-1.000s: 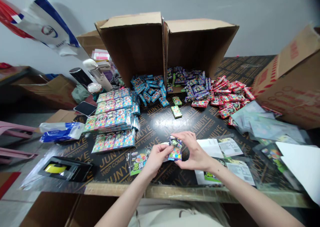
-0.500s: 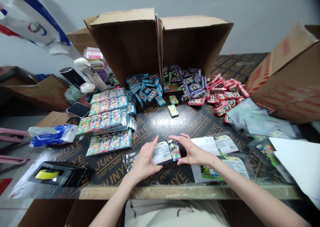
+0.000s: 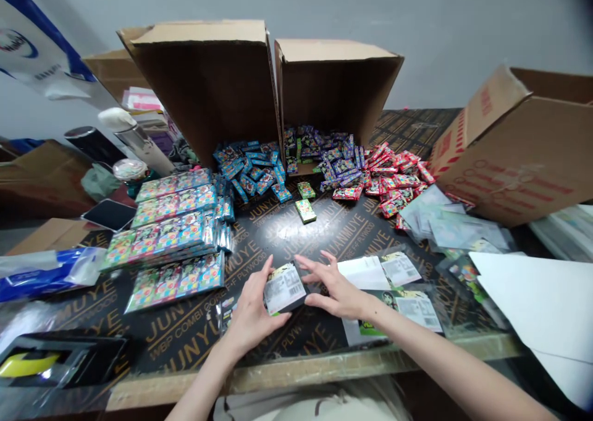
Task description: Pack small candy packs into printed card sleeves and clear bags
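Observation:
A flat printed packet [image 3: 284,288] with a white barcode panel lies at the front of the dark table. My left hand [image 3: 250,313] curves around its left side, index finger along the upper edge and thumb by the lower one. Just off the packet's right edge is my right hand [image 3: 334,290], fingers spread and holding nothing I can see. Part of another packet shows under my left wrist. On the right lie more packets with white panels [image 3: 402,267] and a white sheet [image 3: 364,272]. Two small green boxes [image 3: 306,211] sit farther back.
Stacks of wrapped multi-box packs [image 3: 173,279] stand left. Piles of small blue boxes [image 3: 254,167], purple boxes [image 3: 340,161] and red boxes [image 3: 398,177] lie behind, near two open cartons [image 3: 340,50]. A tape dispenser [image 3: 60,362] is front left; clear sleeves [image 3: 440,217] lie right.
The small purple-printed box by my right fingers no longer shows beside the packet. My right hand has opened away from it. The whole view has shifted, moving the scene leftward.

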### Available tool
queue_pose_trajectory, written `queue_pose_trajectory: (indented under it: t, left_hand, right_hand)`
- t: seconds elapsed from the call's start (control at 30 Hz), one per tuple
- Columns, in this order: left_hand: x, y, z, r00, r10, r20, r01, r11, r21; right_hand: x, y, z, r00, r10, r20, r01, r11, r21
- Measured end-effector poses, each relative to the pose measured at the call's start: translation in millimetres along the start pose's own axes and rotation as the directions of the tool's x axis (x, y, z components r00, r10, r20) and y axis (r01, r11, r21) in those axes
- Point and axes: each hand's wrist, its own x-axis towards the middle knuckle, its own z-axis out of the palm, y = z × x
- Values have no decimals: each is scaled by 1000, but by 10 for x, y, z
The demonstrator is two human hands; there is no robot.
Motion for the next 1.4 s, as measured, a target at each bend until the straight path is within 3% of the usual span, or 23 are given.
queue_pose_trajectory:
  t: [0.07,0.1,0.13,0.2,0.27,0.33,0.43,0.5,0.53,0.57,0.63,0.67,0.73,0.83,0.93,1.0,1.03,1.1,1.17,1.23,1.3,1.4]
  left_hand:
    - [1,-10,31,1000,12,16,-13,999,31]
    - [-5,-21,48,1000,19,24,-21,998,55]
    - [-14,-38,63,999,27,36,-30,996,82]
    - [-38,-80,79,997,39,68,-48,989,137]
    - [-59,-116,71,995,38,92,-54,983,178]
    - [-56,-115,47,997,19,71,-31,984,177]
    - [32,5,23,995,-78,-64,77,997,-13]
    - [151,145,33,969,-217,-120,171,935,-310]
    - [218,217,44,951,-294,-91,216,849,-483]
    - [284,283,56,929,-368,-44,256,722,-643]
    - [384,377,76,895,-442,56,288,478,-830]
    - [410,402,83,884,-457,94,296,394,-870]
    - [416,419,90,875,-462,148,325,332,-886]
    - [356,407,100,876,-433,212,387,370,-845]
    - [290,383,93,887,-398,235,408,433,-804]
    - [240,330,56,913,-367,177,367,555,-746]
    - [207,285,29,938,-326,115,317,679,-662]
    - [125,158,-25,986,-162,26,162,930,-331]
    - [35,17,-58,998,-11,69,8,999,45]
    - [-35,-77,-57,993,16,121,-40,980,197]
    - [-62,-65,-26,998,-5,67,-6,986,167]
    - [-21,169,65,987,-145,-64,130,973,-189]
  right_hand:
    - [181,187,-150,995,11,-102,-21,994,-106]
    - [295,338,-268,967,56,-249,-101,980,-171]
    - [413,513,-411,914,120,-387,-219,950,-221]
    - [617,874,-728,819,221,-529,-403,879,-257]
    - [737,1142,-990,800,301,-519,-453,871,-192]
    - [764,1225,-1085,810,340,-478,-446,886,-125]
    - [675,965,-839,829,344,-441,-402,914,-43]
    - [547,614,-508,862,343,-373,-349,935,53]
    - [467,426,-340,886,339,-315,-316,941,124]
    - [380,249,-190,914,353,-198,-284,908,309]
    - [211,-24,9,944,328,-26,-279,838,468]
    - [139,-108,50,951,307,-22,-263,848,461]
    - [37,-185,37,967,228,-113,-186,936,299]
    - [-12,-197,-73,992,8,-123,-2,999,43]
    - [7,-212,-112,992,-113,-49,114,993,22]
    - [16,-199,-98,989,-114,-90,116,993,13]
    - [13,-173,-89,988,-102,-114,102,995,-7]
    - [-12,-75,-74,988,-75,-137,67,996,-64]
    - [-51,50,-65,989,-55,-136,40,993,-113]
    - [-83,140,-58,989,-42,-139,21,989,-148]
    - [-88,136,-55,987,-31,-159,-1,980,-197]
    - [-30,-62,-46,988,-59,-140,14,953,-303]
